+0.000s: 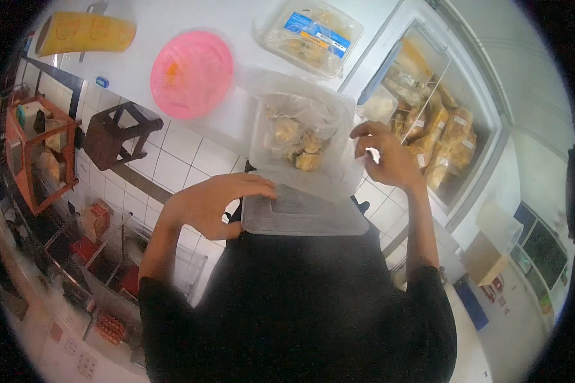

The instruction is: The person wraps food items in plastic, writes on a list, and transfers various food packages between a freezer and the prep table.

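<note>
A clear plastic tub (257,143) lined with thin see-through plastic film (326,96) stands at the table's near edge. Several pale brown, lumpy food pieces (303,145) lie inside it. Between the tub and my body is a translucent rectangular lid (306,217). My left hand (217,201) grips the lid's left side, fingertips over its upper face and thumb at its edge. On the tub's right side, my right hand (386,153) curls its fingers and thumb around the film's edge.
A pink round plate (191,73) and a closed food box (313,38) lie farther back on the white table. Yellow packaging (86,33) is at far left. On the right, an open chest freezer (473,185) holds several bagged foods. A dark stool (118,134) stands on the tiled floor.
</note>
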Available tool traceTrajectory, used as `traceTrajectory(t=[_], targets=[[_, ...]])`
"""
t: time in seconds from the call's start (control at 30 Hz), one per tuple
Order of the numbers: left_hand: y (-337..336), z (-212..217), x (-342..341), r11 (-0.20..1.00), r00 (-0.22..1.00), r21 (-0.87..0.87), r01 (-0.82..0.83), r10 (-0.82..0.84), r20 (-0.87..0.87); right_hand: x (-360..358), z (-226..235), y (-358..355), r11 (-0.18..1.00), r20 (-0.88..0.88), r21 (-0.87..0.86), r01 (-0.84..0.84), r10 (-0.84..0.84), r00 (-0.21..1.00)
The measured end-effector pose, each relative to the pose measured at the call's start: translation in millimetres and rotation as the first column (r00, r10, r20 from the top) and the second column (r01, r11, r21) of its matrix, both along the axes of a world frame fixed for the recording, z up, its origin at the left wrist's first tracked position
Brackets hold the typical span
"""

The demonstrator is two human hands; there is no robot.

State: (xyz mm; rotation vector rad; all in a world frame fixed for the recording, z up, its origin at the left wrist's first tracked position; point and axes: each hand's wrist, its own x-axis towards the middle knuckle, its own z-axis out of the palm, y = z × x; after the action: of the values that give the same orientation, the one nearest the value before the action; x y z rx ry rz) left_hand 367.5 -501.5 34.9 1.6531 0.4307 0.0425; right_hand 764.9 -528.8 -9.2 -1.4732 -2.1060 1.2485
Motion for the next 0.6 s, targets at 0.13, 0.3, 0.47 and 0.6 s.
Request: traceTrajectory(t=[0.13,0.3,0.47,0.6], targets=[[-8,5,15,0.996,0.982,0.074,-0.051,0.063,-0.18,14,0,-4,0.997,0.118,-0.003,0.079,-0.078,0.99],[-12,-2,16,0.983,0.979,0.181,-0.018,0.054,-0.197,-14,17,10,0.967,-0.014,-0.05,0.252,-0.253,0.967],[-12,13,14,0.973,0.981,0.23,-0.033,0.076,-0.181,-40,22,25,0.946,0.042,0.036,0.321,-0.323,0.946],[-29,5,13,0.946,0.963,0.317,-0.06,0.139,-0.231,-72,37,35,0.971,-0.175,-0.106,0.214,-0.23,0.957]])
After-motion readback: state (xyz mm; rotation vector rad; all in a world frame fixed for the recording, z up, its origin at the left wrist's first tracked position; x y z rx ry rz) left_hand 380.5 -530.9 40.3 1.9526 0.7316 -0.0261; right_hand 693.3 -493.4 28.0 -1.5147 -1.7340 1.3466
